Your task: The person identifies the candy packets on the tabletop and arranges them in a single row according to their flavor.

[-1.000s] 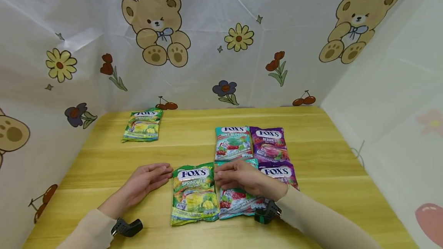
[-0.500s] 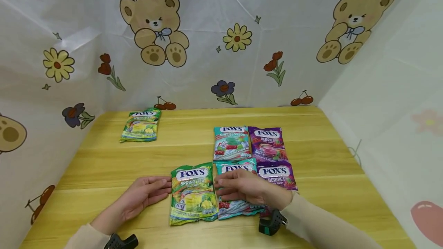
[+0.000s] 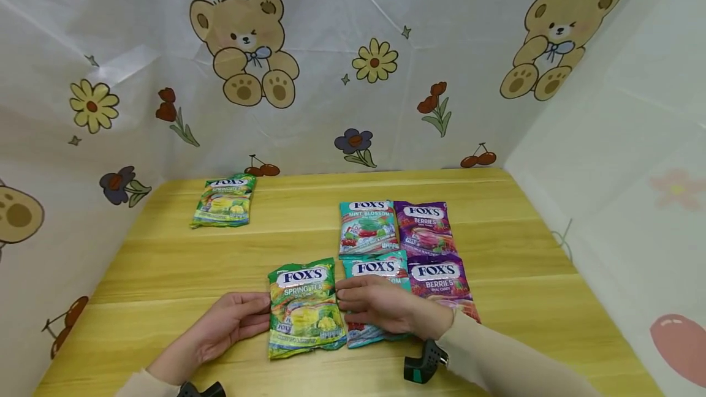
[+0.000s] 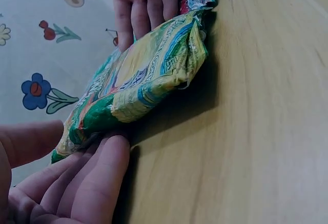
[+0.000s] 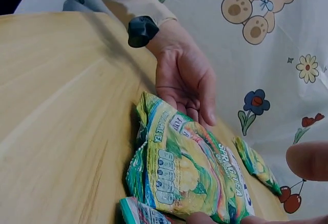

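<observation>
A green Spring Tea bag (image 3: pixel 306 314) lies face up between the two hands. At its left edge is my left hand (image 3: pixel 234 323); in the left wrist view its fingertips (image 4: pixel 115 144) reach under the bag's edge (image 4: pixel 138 98), thumb apart. My right hand (image 3: pixel 380 305) is at the bag's right edge, above a teal Mint Blossom bag (image 3: pixel 366 336) that it partly covers. The right wrist view shows the right fingertips (image 5: pixel 200 218) by the green bag (image 5: pixel 189 172), thumb raised. Neither hand's fingers curl round it.
Another Mint Blossom bag (image 3: pixel 368 228) and two purple Berries bags (image 3: pixel 426 231) adjoin at the right. A second green bag (image 3: pixel 225 202) lies at the back left of the wooden table (image 3: pixel 182 262). Patterned sheeting (image 3: pixel 320 109) stands behind and at the sides.
My left hand has moved down along the green bag's left edge, its fingers now at mid-height. My right hand has shifted slightly downward at the opposite edge, staying over the teal bag.
</observation>
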Demonstrator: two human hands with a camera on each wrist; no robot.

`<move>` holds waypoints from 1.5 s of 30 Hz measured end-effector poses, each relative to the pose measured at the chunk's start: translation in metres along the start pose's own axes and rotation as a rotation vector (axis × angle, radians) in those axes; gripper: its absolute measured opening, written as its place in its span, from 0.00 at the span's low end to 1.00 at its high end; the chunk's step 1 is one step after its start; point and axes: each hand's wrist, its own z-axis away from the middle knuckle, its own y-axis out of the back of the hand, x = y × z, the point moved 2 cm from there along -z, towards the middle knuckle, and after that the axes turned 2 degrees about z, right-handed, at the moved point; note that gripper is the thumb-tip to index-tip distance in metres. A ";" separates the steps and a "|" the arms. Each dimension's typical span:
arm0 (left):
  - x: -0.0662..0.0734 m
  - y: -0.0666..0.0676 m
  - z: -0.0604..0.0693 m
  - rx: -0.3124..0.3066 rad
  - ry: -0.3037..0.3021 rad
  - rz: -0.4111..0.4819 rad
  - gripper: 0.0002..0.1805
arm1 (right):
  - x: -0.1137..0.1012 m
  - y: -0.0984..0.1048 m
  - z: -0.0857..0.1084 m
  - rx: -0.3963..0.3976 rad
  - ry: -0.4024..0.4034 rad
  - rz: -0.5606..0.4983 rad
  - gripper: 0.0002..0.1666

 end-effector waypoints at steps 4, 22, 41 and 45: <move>-0.003 -0.003 0.000 0.007 -0.008 -0.003 0.34 | 0.002 -0.002 -0.001 0.003 0.003 -0.024 0.35; -0.010 -0.009 0.002 -0.070 -0.002 0.083 0.40 | 0.019 -0.017 -0.015 0.052 0.055 -0.178 0.39; -0.012 -0.022 0.004 -0.265 0.051 0.169 0.40 | 0.028 -0.035 -0.023 -0.061 0.039 -0.193 0.42; -0.013 -0.026 0.003 -0.262 0.039 0.203 0.44 | 0.028 -0.037 -0.027 -0.071 0.039 -0.210 0.43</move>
